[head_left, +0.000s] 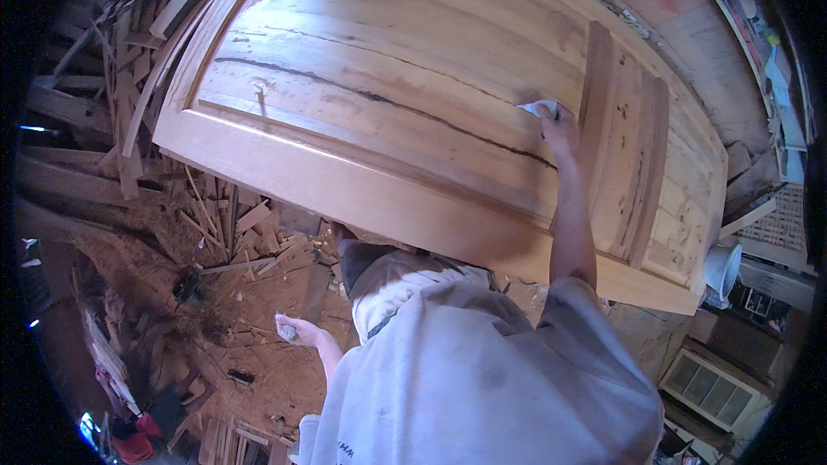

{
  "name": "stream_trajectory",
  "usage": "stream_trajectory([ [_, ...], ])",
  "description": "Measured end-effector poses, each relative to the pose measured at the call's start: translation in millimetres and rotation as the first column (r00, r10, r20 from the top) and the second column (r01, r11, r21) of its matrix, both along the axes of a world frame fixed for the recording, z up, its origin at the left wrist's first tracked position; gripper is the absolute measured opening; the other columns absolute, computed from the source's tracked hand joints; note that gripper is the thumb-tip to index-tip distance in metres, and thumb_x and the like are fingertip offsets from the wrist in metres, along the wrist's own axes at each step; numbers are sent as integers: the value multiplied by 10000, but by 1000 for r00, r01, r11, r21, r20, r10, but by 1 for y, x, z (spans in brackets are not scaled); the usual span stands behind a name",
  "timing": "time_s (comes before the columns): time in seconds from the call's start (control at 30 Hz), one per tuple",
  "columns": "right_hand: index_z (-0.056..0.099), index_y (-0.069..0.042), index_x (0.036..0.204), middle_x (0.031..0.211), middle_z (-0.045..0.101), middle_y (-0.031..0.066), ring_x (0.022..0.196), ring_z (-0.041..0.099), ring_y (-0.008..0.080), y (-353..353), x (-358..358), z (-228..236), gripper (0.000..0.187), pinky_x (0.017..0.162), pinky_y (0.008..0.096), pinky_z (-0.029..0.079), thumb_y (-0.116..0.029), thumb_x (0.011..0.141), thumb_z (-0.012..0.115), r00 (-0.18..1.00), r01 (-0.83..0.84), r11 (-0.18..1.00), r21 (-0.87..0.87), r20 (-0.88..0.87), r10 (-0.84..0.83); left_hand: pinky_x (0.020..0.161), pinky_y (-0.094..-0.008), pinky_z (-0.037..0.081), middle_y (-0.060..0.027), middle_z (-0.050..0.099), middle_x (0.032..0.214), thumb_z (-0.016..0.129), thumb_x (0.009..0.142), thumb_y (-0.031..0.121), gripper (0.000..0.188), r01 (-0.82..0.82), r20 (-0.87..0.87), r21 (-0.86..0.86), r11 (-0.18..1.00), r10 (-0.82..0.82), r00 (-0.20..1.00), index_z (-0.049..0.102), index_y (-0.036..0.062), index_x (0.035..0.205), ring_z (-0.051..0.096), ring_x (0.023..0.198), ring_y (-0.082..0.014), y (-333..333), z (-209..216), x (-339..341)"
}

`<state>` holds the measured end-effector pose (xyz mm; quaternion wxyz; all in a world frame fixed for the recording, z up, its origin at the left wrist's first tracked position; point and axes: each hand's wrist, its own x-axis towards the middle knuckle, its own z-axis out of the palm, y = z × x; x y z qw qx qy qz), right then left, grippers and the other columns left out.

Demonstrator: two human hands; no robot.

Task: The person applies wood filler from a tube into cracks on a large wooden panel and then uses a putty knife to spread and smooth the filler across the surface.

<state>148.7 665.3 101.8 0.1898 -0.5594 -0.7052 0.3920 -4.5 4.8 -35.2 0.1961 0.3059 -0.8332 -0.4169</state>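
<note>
A large wooden door [413,52] lies in front of me, with raised frame rails and long dark cracks across its planks. My right hand [558,127] reaches over it, closed on a small white folded piece [530,108] like cloth or paper. That piece touches the planks at the end of a thin crack, just left of a wooden crosspiece [596,77]. Low at my left side, away from the door, hangs my left hand [298,331]. Its fingers are curled around something small and greyish that I cannot make out.
Scrap wood strips [125,95] are heaped at the left, above a sawdust-covered floor [250,344]. A white bucket [722,269] stands by the door's right end. Beyond the far edge, a shelf [758,43] holds assorted items. A louvred frame [711,386] lies at lower right.
</note>
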Motion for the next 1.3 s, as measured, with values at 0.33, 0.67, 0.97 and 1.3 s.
stream_trajectory([
  [0.33,668,-28,1024,754,629,46,565,566,125,8,-12,-26,281,519,304,454,-295,938,641,997,-71,996,60,-40,73,863,-355,506,-148,677,1046,574,981,439,471,-11,31,12,1000,10,999,617,-22,1068,631,952,-249,9,6,1],
  [0.67,646,-40,1030,670,506,-19,511,471,91,31,4,-62,258,456,266,417,-284,945,648,994,-84,981,175,-59,96,836,-352,524,-157,661,1135,589,969,436,472,-31,48,81,996,28,998,597,-7,1130,644,1040,-256,15,13,-1],
  [0.97,650,-43,1051,754,559,28,585,500,126,42,23,-72,301,515,286,420,-321,935,651,999,27,990,140,-22,-24,746,-326,519,-126,664,1052,583,980,411,433,24,17,53,998,-25,1000,606,-1,1113,632,924,-238,20,3,-3],
  [1.3,685,-38,973,648,554,-3,480,491,82,24,19,-42,244,422,268,426,-277,937,651,999,-13,990,137,-39,18,836,-353,509,-137,669,1035,595,974,409,430,1,-13,31,1000,0,1000,614,-10,1073,632,942,-242,11,6,-6],
])
